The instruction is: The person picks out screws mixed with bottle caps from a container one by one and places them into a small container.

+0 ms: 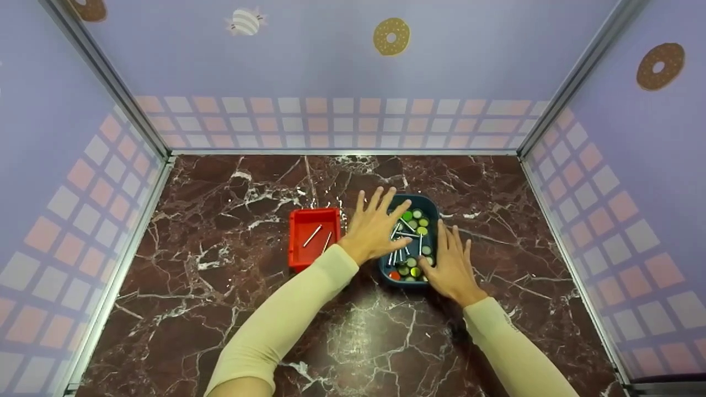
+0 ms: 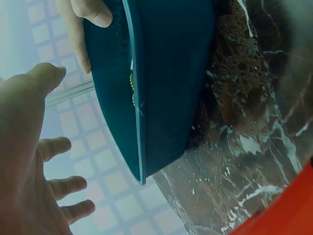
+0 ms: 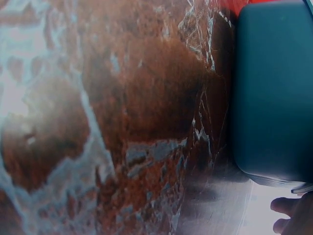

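A dark blue-green plastic bin (image 1: 408, 197) sits right of centre on the marbled table. In it lie several slim silvery metal rods (image 1: 407, 234) and round discs (image 1: 415, 272), mostly green and yellowish, one orange-red. My left hand (image 1: 375, 229) is spread over the bin's left side, and in the left wrist view the left hand (image 2: 22, 147) has its fingers apart and holds nothing. My right hand (image 1: 453, 267) holds the bin's right wall, thumb inside the rim and fingers along the outside. The right wrist view shows the bin's outer wall (image 3: 274, 93) and a few fingertips.
Just left of the blue-green bin stands a smaller red bin (image 1: 293, 237) with two metal rods (image 1: 312, 235) inside; my left forearm partly covers it. Patterned panels (image 1: 342, 71) close off the table (image 1: 220, 320) at the back and both sides.
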Demonstrator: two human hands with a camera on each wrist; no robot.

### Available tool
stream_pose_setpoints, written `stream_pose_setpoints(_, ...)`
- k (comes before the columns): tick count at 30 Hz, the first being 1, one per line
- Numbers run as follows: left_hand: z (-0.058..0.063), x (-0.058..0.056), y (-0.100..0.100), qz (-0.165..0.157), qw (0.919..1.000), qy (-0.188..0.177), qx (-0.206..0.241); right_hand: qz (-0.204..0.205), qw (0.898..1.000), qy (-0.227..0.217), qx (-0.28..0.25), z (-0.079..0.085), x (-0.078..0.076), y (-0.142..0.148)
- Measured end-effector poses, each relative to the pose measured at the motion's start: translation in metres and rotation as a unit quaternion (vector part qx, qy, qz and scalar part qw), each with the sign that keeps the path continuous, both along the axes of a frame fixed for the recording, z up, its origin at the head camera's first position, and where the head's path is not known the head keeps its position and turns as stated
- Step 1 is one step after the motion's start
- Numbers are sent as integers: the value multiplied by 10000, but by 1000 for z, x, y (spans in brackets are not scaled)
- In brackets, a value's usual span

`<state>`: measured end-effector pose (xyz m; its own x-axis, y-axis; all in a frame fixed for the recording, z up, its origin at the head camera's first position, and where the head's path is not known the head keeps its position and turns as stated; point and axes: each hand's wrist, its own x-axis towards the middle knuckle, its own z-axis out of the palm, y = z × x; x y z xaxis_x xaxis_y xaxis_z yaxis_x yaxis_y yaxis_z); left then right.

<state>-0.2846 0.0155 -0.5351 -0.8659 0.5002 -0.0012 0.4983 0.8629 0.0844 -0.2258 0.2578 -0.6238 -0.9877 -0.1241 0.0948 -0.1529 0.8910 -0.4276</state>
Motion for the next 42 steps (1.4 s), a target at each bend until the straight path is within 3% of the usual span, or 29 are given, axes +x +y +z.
stream_pose_setpoints(12,-8,-8,27,-173,9991,25,-396,40,10000,-71,-22,0,0,0)
stream_pose_setpoints(20,-6,-11,40,-163,9972,-67,-732,65,9999,-86,-13,0,-1,0)
stream_pose_setpoints(28,-5,-15,50,-241,9956,86,-905,55,9999,-100,27,0,-1,1)
stream_pose_setpoints(38,-11,-32,64,-247,9902,-376,-1325,62,10000,-61,32,0,-2,2)
stream_pose_setpoints(42,-15,-35,68,-186,9884,-387,-1459,61,10000,-72,10,0,-1,1)
